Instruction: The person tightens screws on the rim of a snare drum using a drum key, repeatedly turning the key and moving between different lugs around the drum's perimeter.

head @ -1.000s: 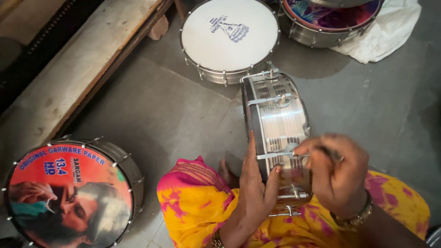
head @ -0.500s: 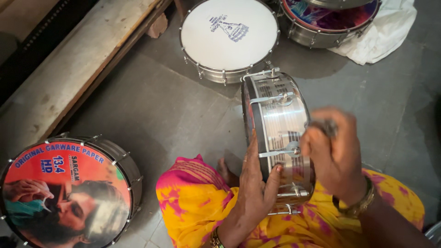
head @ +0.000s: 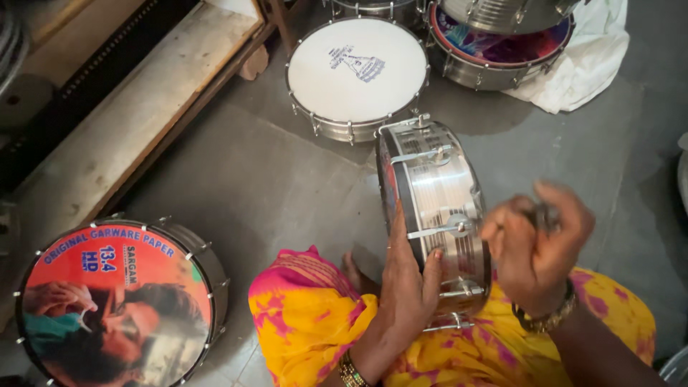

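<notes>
A shiny metal drum point(head: 438, 192) stands on its edge on the floor in front of my lap, its rods and lugs facing up. My left hand point(head: 408, 279) presses against the drum's near rim, fingers spread over the shell. Beside the drum's right side hovers my right hand point(head: 539, 244), blurred and closed around a small dark metal tool point(head: 542, 213); a bangle sits on that wrist. My knees are covered by yellow and pink cloth point(head: 315, 322).
A white-headed drum point(head: 357, 72) lies flat just beyond. A colourful drum point(head: 494, 50) and a white cloth point(head: 588, 57) sit at the back right. A picture-faced drum point(head: 115, 301) stands at the front left. A wooden bench point(head: 136, 107) runs along the left.
My right hand has lifted off the drum's lug and drawn back to the right with the small tool. The left hand stays on the rim.
</notes>
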